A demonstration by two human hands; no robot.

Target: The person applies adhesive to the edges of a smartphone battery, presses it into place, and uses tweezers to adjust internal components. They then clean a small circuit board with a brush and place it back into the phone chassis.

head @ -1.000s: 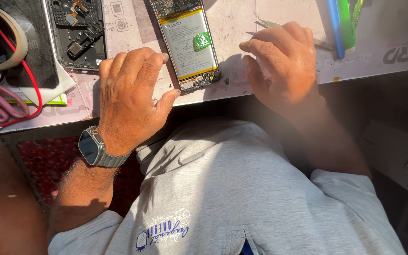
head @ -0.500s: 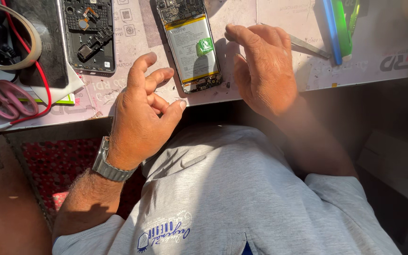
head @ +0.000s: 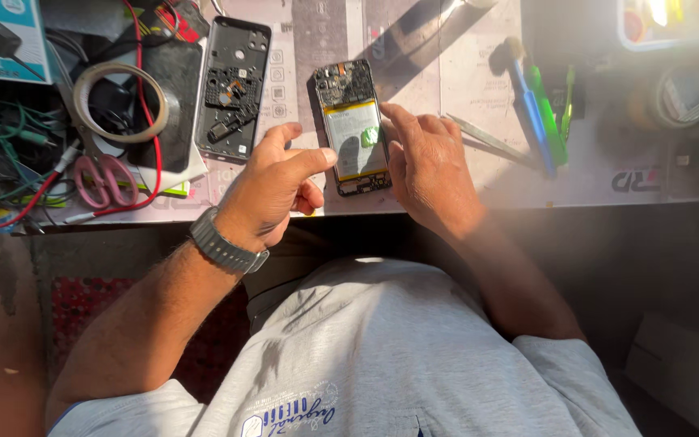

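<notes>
Bare-backed phone (head: 355,127) lies flat on table (head: 479,174) near its front edge, btwn both hands. Right hand (head: 430,170) spread, fingers resting on its battery, gripping nothing; left hand (head: 273,190) loosely curled, empty, beside it. Risk: hard press may dent battery or nudge phone off edge.

Blue-white box (head: 2,36) top left; green battery sticker (head: 370,136).

One opened phone with exposed battery (head: 354,128), one detached grey back cover (head: 233,87), one tape roll (head: 119,103), one pink-handled scissors (head: 103,179), two hands.
</notes>
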